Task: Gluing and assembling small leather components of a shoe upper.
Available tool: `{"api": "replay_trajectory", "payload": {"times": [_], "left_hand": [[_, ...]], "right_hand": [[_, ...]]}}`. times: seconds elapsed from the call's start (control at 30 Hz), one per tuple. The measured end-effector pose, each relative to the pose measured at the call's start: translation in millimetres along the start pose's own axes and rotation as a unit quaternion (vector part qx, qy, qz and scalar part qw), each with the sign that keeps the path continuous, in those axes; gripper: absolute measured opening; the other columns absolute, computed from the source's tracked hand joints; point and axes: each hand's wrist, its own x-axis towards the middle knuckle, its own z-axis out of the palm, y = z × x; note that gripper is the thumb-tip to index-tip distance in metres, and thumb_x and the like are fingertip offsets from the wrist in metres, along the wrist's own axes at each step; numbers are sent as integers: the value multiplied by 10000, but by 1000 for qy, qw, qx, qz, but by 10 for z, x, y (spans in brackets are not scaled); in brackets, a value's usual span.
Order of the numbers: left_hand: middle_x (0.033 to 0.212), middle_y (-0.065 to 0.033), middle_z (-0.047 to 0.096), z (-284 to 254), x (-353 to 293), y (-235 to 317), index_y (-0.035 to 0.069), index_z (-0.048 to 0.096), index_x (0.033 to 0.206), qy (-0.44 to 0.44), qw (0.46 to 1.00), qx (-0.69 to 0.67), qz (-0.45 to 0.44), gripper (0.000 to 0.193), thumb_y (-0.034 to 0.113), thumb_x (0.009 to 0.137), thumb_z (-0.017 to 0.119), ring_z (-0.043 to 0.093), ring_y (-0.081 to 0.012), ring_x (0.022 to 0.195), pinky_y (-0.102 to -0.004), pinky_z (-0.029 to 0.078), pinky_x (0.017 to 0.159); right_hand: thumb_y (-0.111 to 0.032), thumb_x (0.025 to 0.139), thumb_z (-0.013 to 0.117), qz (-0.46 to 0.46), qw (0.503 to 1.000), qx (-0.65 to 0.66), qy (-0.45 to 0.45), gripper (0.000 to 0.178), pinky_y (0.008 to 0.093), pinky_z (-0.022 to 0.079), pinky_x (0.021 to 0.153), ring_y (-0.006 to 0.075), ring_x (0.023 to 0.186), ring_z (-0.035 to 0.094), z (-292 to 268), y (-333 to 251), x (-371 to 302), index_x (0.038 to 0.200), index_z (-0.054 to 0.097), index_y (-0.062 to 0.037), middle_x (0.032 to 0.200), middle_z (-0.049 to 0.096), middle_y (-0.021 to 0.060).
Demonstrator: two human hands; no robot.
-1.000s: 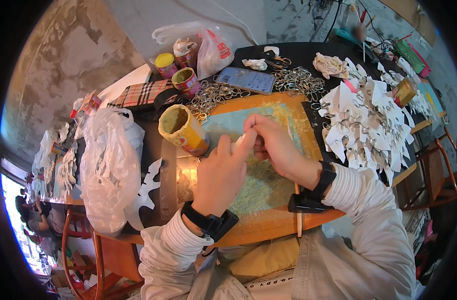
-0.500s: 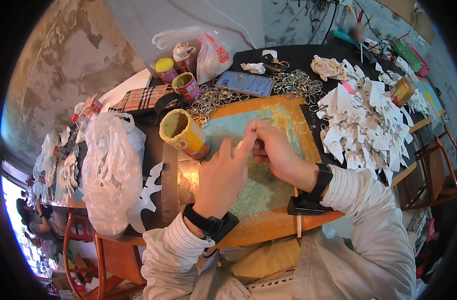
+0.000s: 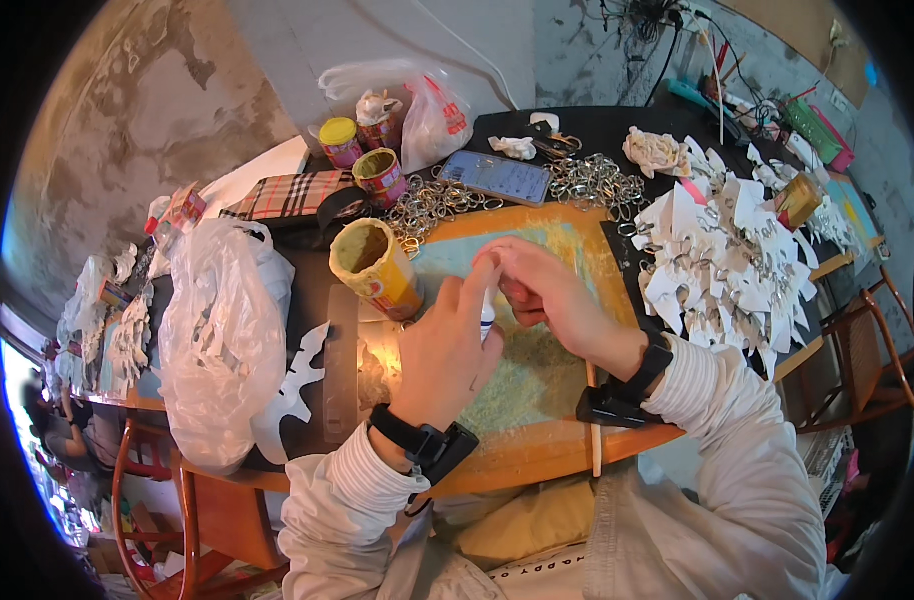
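Glue tube (image 3: 487,318), small and white with a blue band, stands pinched in the fingers of the left hand (image 3: 447,345), forefinger stretched up along it. At two o'clock from it the right hand (image 3: 549,292) is curled shut over something small I cannot make out, fingertips meeting the left forefinger. Both hands hover over a worn green cutting mat (image 3: 537,370) on an orange board (image 3: 497,460) at the near edge of the dark bench (image 3: 597,130).

At ten o'clock from the tube stands a yellow tin (image 3: 377,265), open-topped. At twelve o'clock lie a heap of metal key rings (image 3: 432,200) and a phone (image 3: 497,177), face up. At three o'clock a pile of white paper cut-outs (image 3: 727,260) covers the bench. At nine o'clock slumps a clear plastic bag (image 3: 217,340).

Behind the bench the wall (image 3: 157,110) is grey, patchy plaster; wooden chairs (image 3: 867,360) stand around.
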Motion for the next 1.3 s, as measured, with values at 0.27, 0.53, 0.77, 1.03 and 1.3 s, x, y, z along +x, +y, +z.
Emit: {"api": "replay_trajectory", "payload": {"times": [0.27, 0.53, 0.77, 1.03, 1.3], "left_hand": [[941, -147, 601, -48, 94, -83, 27, 429, 1308, 229, 967, -72, 81, 578, 33, 769, 636, 601, -336, 911, -343, 507, 769], [722, -83, 600, 97, 36, -127, 56, 618, 769, 89, 947, -224, 210, 142, -65, 701, 585, 606, -277, 681, -363, 478, 595], [817, -99, 655, 52, 6, -114, 42, 663, 874, 6, 949, -301, 89, 128, -21, 806, 575, 638, -262, 761, -362, 509, 688], [1421, -97, 432, -267, 454, 60, 37, 335, 1432, -32, 535, -833, -138, 539, 399, 1033, 331, 411, -211, 1322, -376, 326, 1104], [1586, -96, 178, -593, 855, 541, 88, 104, 1535, 207, 638, -741, -35, 619, 456, 1046, 202, 154, -225, 1466, -371, 118, 1196]], "right_hand": [[-190, 972, 526, -278, 847, -452, 25, 176, 292, 468, 818, 139, 863, 590, -715, -771, 572, 1053, 625, -69, 940, 643, 34], [-247, 952, 519, -259, 698, -637, 198, 237, 388, 495, 780, 336, 879, 648, -2524, -1232, 1459, 1027, 609, -41, 962, 680, 155], [-214, 949, 521, -242, 653, -624, 355, 209, 417, 493, 753, 356, 865, 646, -2586, -1255, 1480, 1056, 598, -51, 908, 678, 177], [-117, 871, 488, -519, 590, -618, -28, 343, 399, 435, 950, 314, 1075, 576, -153, -795, 350, 1189, 586, -36, 1154, 618, 117], [-147, 880, 466, -506, 776, -372, 63, 475, 511, 196, 1149, 412, 1335, 369, 641, -413, 248, 1328, 472, 13, 1438, 415, 211]]}}
